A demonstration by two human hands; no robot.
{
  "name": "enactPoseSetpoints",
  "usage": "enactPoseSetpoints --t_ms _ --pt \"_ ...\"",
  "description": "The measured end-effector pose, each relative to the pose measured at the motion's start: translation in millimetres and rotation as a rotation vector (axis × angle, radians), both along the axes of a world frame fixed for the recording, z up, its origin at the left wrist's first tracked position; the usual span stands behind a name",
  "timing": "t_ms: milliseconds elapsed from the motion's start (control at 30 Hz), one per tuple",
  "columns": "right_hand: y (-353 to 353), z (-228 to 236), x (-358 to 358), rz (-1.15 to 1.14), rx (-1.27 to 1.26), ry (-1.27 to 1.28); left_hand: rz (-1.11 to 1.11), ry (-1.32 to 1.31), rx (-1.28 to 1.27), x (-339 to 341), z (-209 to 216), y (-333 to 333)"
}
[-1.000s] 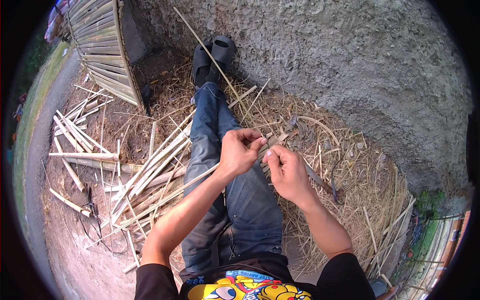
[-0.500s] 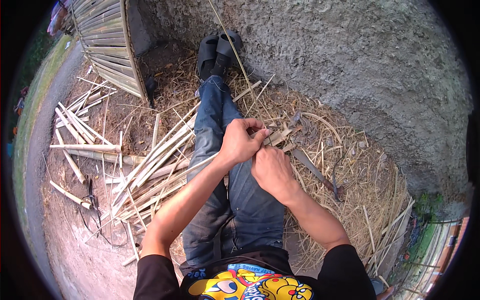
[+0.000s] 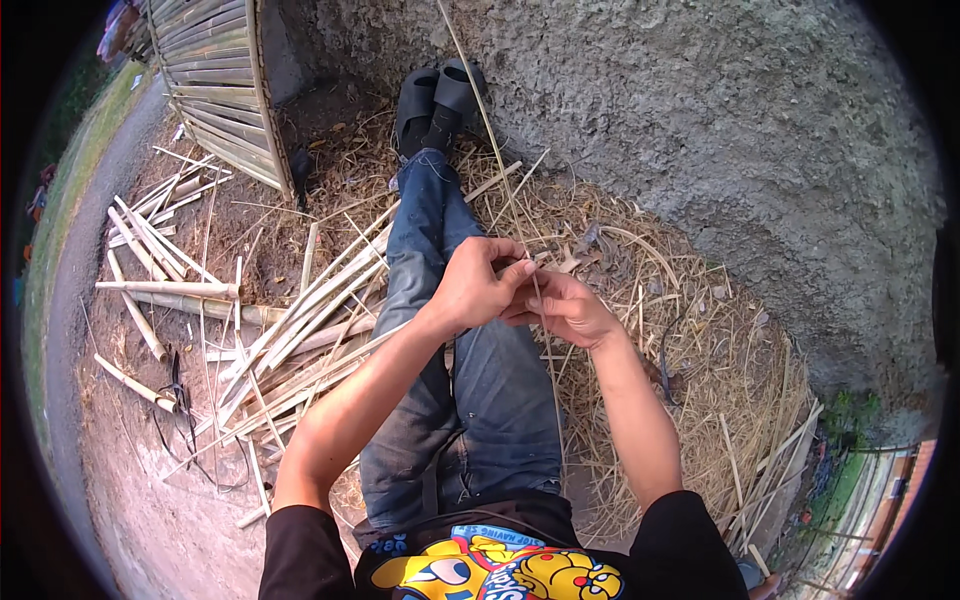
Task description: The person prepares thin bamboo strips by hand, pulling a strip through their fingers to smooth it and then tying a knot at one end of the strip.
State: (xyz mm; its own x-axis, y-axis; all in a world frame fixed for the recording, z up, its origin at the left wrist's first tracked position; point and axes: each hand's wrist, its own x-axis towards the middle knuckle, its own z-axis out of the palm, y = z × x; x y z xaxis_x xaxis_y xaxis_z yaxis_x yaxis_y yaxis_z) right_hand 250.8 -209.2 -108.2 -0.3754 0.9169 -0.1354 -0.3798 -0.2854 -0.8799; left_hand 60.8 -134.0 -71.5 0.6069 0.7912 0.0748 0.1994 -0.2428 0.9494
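A long thin bamboo strip (image 3: pixel 489 125) slants from the top edge past my feet, down between my hands, its lower length hanging over my right thigh. My left hand (image 3: pixel 478 285) pinches it between thumb and fingers above my knees. Close against those fingertips, my right hand (image 3: pixel 572 308) is turned partly palm up, its thumb and curled fingers closed around the strip. The fingers overlap, so the exact grip point is hidden.
Split bamboo pieces (image 3: pixel 300 345) lie heaped left of my outstretched legs (image 3: pixel 415 400). Shavings (image 3: pixel 720 400) cover ground at the right. A rough grey wall (image 3: pixel 700 130) rises ahead and right; a bamboo slat panel (image 3: pixel 215 90) stands far left.
My right hand has rolled from knuckles up to partly palm up. The strip's lower length now shows across my thigh. The blade seen beside the right hand is now mostly hidden behind my forearm.
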Motion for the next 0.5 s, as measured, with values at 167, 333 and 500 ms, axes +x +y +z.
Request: enactPoseSetpoints --t_ms 167,333,500 --pt "7.1 -27.1 -9.7 0.111 0.013 0.208 -0.019 0.033 -0.065 -1.2 12.1 -12.5" --pt "14.8 -40.2 -12.0 0.015 -0.026 0.174 -0.032 0.007 -0.202 -0.7 7.4 -10.7" --pt "31.8 -31.1 27.5 -0.026 -0.027 -0.056 0.073 0.02 0.06 -4.8 -3.2 -3.9"
